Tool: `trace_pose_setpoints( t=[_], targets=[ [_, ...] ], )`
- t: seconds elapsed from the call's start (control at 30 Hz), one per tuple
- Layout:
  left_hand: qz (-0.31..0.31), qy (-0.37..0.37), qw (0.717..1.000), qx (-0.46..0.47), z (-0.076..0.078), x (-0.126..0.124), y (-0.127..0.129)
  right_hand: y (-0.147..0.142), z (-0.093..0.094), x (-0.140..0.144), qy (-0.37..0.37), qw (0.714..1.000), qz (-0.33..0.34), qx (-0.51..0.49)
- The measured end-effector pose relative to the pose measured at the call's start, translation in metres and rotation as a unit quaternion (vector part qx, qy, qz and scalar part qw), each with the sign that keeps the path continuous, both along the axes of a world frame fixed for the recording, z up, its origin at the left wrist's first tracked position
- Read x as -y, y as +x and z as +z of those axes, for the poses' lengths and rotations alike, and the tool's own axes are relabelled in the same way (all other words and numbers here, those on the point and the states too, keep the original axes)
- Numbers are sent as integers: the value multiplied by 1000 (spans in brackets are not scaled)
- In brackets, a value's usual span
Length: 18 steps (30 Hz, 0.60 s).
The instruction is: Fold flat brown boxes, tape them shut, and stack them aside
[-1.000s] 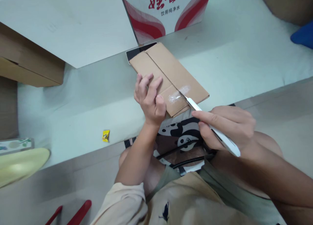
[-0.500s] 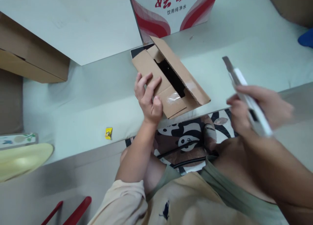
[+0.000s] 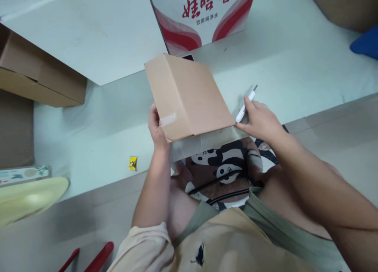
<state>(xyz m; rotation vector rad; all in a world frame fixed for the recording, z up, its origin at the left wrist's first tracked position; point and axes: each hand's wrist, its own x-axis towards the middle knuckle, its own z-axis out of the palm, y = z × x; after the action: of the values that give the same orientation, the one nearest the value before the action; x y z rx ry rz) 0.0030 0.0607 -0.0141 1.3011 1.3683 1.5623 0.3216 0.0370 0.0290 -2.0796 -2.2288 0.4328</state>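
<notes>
Cardboard box [image 3: 189,96]: plain brown corrugated board, matt, smooth faces; strip of clear glossy tape [image 3: 168,119] at near-left corner. Utility knife [image 3: 244,106]: white plastic body, smooth, slight sheen; grey metal blade tip. Tabletop [image 3: 88,118]: pale green-grey, matt, smooth. Water carton [image 3: 203,15] behind: printed card, red-white, faint gloss. Candy wrapper [image 3: 132,163]: yellow, shiny foil-like. Brown box [image 3: 38,79] at left: matt cardboard.

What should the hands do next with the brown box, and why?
Probably let go of the white utility knife and leave it on the pale table. The right hand touches both the knife and a corner of the brown cardboard box, with the blade tip out. The left hand grips the taped edge, so a free right hand could steady the tilted box more safely.
</notes>
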Motion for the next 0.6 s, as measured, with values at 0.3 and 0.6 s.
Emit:
trace_pose_setpoints(
  t=[0.3, 0.6],
  targets=[
    [41, -113, 948, 295, 1, -1, 9, -5, 0, 5, 42, 995, 28, -85],
    [-10, -149, 938, 313, -1, 5, 6, -19, 4, 11, 52, 910, 67, -405]
  ],
)
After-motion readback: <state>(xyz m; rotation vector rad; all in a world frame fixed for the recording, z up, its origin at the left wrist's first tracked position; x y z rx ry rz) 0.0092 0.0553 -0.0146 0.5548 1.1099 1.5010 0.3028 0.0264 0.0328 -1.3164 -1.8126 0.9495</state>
